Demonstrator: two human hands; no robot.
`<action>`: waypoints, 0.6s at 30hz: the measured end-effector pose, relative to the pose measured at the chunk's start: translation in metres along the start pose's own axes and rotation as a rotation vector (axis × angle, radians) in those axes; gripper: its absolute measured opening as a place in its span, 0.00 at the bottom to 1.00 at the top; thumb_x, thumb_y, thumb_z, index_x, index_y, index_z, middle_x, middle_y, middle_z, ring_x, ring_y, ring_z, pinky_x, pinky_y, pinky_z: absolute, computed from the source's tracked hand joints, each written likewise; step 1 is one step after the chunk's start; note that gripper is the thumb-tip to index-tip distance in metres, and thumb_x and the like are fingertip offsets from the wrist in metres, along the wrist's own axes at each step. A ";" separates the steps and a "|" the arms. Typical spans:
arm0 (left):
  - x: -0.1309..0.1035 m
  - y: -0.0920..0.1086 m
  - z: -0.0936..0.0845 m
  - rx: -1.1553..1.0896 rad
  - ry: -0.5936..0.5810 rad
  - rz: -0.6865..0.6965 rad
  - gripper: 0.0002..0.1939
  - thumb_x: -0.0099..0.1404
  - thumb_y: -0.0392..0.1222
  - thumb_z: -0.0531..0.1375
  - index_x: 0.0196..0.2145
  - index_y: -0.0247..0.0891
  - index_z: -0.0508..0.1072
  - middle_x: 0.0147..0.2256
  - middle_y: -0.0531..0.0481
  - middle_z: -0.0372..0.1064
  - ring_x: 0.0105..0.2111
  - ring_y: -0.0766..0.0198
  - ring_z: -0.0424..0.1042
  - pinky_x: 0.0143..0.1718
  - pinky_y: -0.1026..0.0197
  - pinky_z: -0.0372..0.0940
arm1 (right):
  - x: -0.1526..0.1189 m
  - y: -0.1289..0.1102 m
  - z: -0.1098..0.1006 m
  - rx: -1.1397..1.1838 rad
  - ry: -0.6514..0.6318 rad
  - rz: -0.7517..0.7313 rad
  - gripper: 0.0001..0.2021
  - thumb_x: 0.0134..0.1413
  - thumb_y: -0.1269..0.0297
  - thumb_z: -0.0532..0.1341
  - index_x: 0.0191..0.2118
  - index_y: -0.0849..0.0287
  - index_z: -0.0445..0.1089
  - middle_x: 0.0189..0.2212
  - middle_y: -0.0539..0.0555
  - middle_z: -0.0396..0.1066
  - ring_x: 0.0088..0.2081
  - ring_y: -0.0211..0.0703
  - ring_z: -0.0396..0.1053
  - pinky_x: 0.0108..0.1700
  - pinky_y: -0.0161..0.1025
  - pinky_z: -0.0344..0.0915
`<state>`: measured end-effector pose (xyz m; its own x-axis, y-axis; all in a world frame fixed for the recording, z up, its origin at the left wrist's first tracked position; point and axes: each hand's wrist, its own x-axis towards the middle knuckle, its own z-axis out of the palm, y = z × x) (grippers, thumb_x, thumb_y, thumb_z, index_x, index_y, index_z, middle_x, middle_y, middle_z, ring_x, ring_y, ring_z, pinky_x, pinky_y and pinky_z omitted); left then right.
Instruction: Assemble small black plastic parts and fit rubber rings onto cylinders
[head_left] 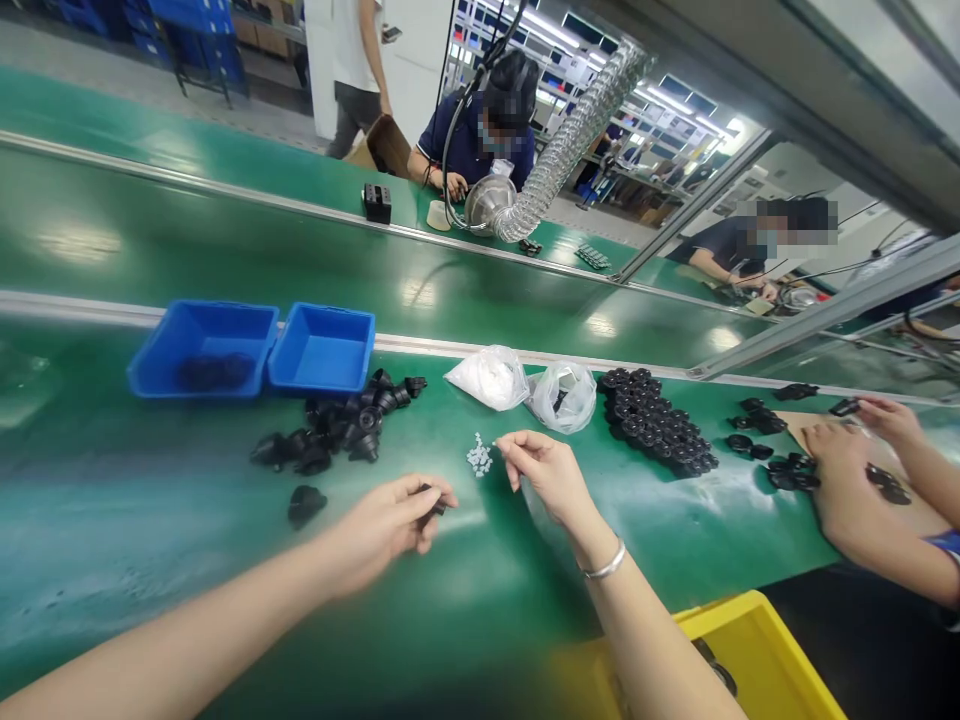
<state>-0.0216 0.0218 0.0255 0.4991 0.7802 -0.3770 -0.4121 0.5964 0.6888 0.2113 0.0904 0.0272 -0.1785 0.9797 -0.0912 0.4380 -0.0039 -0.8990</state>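
My left hand [401, 520] has its fingers closed round a small black plastic part [431, 500], most of which they hide. Just right of a small pile of pale grey pieces [478, 456], my right hand [547, 475] pinches what looks like one such tiny piece [496, 444] between thumb and forefinger. A heap of black round plastic parts [337, 425] lies beyond my left hand, with a single black part [306, 507] apart from it. Two clear bags, one with white pieces [491, 377] and one with some dark contents [566, 395], stand beyond my right hand.
Two blue bins [322, 350] stand at the left back. Black parts in tight rows [656, 425] lie to the right. A co-worker's hands [840, 450] handle black parts at far right. A yellow crate [772, 650] is below my right forearm. A metal rail [420, 345] crosses behind the bins.
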 end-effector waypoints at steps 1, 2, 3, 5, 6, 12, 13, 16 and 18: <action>0.000 -0.001 -0.001 0.038 -0.016 0.003 0.12 0.62 0.45 0.61 0.38 0.34 0.70 0.36 0.47 0.67 0.22 0.74 0.56 0.25 0.64 0.54 | -0.007 -0.006 0.003 0.073 0.006 0.020 0.17 0.54 0.49 0.61 0.33 0.60 0.70 0.14 0.46 0.64 0.17 0.34 0.60 0.25 0.33 0.60; 0.000 -0.002 -0.001 0.077 -0.029 0.013 0.12 0.62 0.46 0.62 0.38 0.34 0.70 0.36 0.48 0.67 0.20 0.75 0.54 0.23 0.65 0.52 | -0.015 -0.013 0.006 0.123 0.005 0.033 0.16 0.54 0.50 0.62 0.32 0.60 0.70 0.13 0.45 0.64 0.16 0.34 0.59 0.25 0.33 0.60; 0.000 -0.002 -0.001 0.111 -0.035 0.034 0.12 0.61 0.45 0.62 0.38 0.35 0.69 0.36 0.48 0.67 0.19 0.76 0.54 0.23 0.65 0.53 | -0.022 -0.018 0.011 0.143 -0.009 0.037 0.15 0.54 0.51 0.62 0.31 0.60 0.70 0.13 0.45 0.64 0.16 0.34 0.59 0.25 0.33 0.59; 0.001 -0.004 -0.002 0.156 -0.027 0.089 0.13 0.60 0.42 0.63 0.41 0.36 0.69 0.39 0.48 0.68 0.22 0.74 0.60 0.26 0.64 0.57 | -0.036 -0.027 0.021 0.151 -0.042 0.034 0.14 0.55 0.53 0.62 0.31 0.60 0.69 0.13 0.45 0.63 0.16 0.33 0.59 0.24 0.33 0.59; 0.001 -0.005 -0.002 0.168 -0.028 0.110 0.14 0.60 0.41 0.63 0.43 0.36 0.68 0.41 0.47 0.68 0.25 0.72 0.64 0.30 0.62 0.60 | -0.042 -0.029 0.026 0.154 -0.058 0.031 0.13 0.56 0.54 0.61 0.31 0.60 0.69 0.14 0.45 0.63 0.16 0.33 0.59 0.23 0.33 0.59; 0.006 -0.019 -0.007 0.325 -0.038 0.152 0.22 0.60 0.40 0.61 0.51 0.37 0.63 0.35 0.48 0.71 0.31 0.62 0.74 0.35 0.56 0.67 | -0.061 -0.029 0.050 0.104 -0.046 -0.083 0.10 0.58 0.58 0.60 0.32 0.58 0.71 0.25 0.49 0.66 0.16 0.31 0.61 0.18 0.32 0.60; 0.007 -0.023 -0.007 0.353 -0.026 0.156 0.22 0.60 0.40 0.61 0.51 0.36 0.63 0.32 0.49 0.71 0.31 0.61 0.74 0.34 0.56 0.68 | -0.062 -0.027 0.053 0.056 -0.034 -0.133 0.09 0.59 0.59 0.59 0.32 0.57 0.71 0.27 0.50 0.67 0.16 0.31 0.62 0.18 0.32 0.60; 0.007 -0.029 -0.009 0.447 0.026 0.199 0.21 0.58 0.37 0.60 0.50 0.38 0.65 0.36 0.47 0.70 0.33 0.60 0.74 0.33 0.58 0.69 | -0.064 -0.021 0.062 -0.160 0.005 -0.338 0.06 0.61 0.65 0.57 0.34 0.55 0.70 0.28 0.51 0.68 0.23 0.35 0.66 0.24 0.35 0.67; 0.006 -0.028 -0.010 0.593 0.077 0.267 0.20 0.58 0.36 0.60 0.49 0.41 0.67 0.43 0.46 0.68 0.35 0.60 0.73 0.35 0.58 0.70 | -0.065 -0.016 0.068 -0.310 0.032 -0.484 0.05 0.62 0.69 0.55 0.37 0.55 0.68 0.29 0.53 0.68 0.29 0.40 0.68 0.31 0.38 0.69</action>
<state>-0.0143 0.0113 -0.0024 0.3731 0.9113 -0.1739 -0.0126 0.1924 0.9812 0.1566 0.0130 0.0182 -0.3982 0.8611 0.3163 0.5516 0.5002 -0.6674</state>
